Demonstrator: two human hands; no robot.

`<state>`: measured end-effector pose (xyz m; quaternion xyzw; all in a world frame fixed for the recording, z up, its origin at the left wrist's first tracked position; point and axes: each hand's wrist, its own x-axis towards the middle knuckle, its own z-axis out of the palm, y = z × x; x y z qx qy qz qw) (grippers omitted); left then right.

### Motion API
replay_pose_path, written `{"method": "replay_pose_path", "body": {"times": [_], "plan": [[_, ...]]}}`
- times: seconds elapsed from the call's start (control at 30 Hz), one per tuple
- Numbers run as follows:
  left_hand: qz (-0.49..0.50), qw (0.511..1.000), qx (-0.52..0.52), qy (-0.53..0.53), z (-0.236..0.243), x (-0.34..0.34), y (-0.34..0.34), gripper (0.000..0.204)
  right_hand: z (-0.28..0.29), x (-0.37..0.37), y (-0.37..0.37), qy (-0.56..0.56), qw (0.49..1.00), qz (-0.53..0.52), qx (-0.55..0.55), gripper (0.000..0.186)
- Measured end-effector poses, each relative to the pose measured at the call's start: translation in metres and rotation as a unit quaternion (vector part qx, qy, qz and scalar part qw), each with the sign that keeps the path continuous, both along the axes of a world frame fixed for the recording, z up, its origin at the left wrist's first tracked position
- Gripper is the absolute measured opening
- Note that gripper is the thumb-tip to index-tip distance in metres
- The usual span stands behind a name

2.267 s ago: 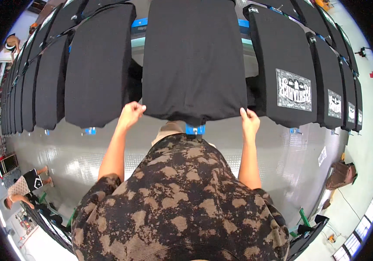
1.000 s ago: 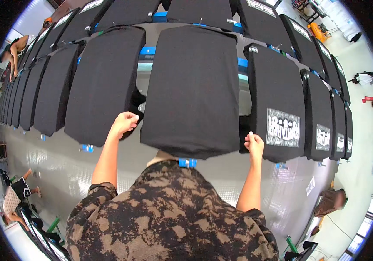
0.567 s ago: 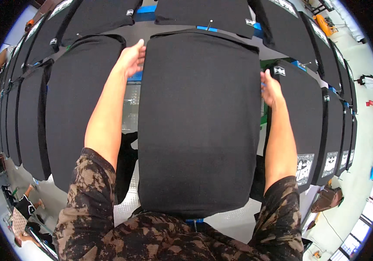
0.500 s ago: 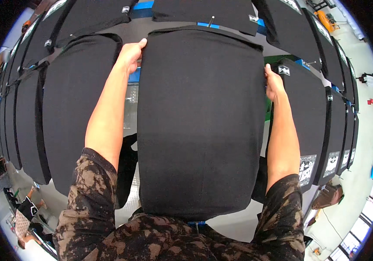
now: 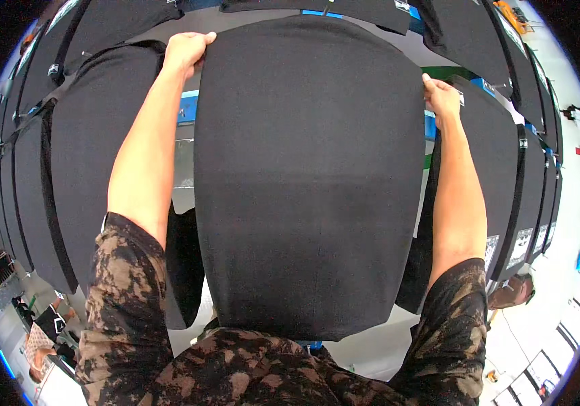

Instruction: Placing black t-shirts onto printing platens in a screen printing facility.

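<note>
A black T-shirt (image 5: 310, 183) lies stretched over a long board in front of me, with its far edge curved and drawn taut. My left hand (image 5: 188, 53) is closed on the shirt's far left corner, thumb along the edge. At the far right edge my right hand (image 5: 443, 98) pinches the cloth between thumb and fingers. Loose black cloth (image 5: 185, 271) hangs below the board on the near left, and more hangs on the near right. The shirt hides the board itself.
More boards dressed in black shirts (image 5: 104, 149) stand close on the left; others (image 5: 486, 149) with pale prints crowd the right. Blue metal brackets (image 5: 188, 107) show between them. Another person (image 5: 43, 345) is at the lower left. An orange machine (image 5: 512, 17) stands far right.
Both hands have moved farther away from me and wider apart. The shirt's far edge went with them, spreading from a folded, narrower line into a smooth, wider curve.
</note>
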<state>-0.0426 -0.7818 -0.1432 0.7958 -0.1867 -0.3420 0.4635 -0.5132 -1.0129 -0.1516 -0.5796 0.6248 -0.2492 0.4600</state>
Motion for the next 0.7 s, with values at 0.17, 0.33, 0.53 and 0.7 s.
{"method": "replay_pose_path", "body": {"times": [0.17,0.33,0.53,0.7], "plan": [[-0.049,0.996,-0.065,-0.034,0.027,-0.026,0.085,0.029,0.016,-0.044,0.104,0.036,0.983,0.030,-0.175,0.037],[-0.178,0.983,0.046,0.018,0.037,-0.103,0.253,0.029,0.027,-0.125,0.289,0.117,0.930,0.160,-0.308,0.031],[-0.114,0.986,0.027,0.121,0.048,-0.226,0.398,0.027,0.033,-0.185,0.464,0.174,0.979,-0.017,-0.103,0.036],[-0.143,0.969,0.198,-0.043,0.040,-0.242,0.438,0.035,0.019,-0.183,0.477,0.095,0.989,-0.063,-0.095,0.035]]}}
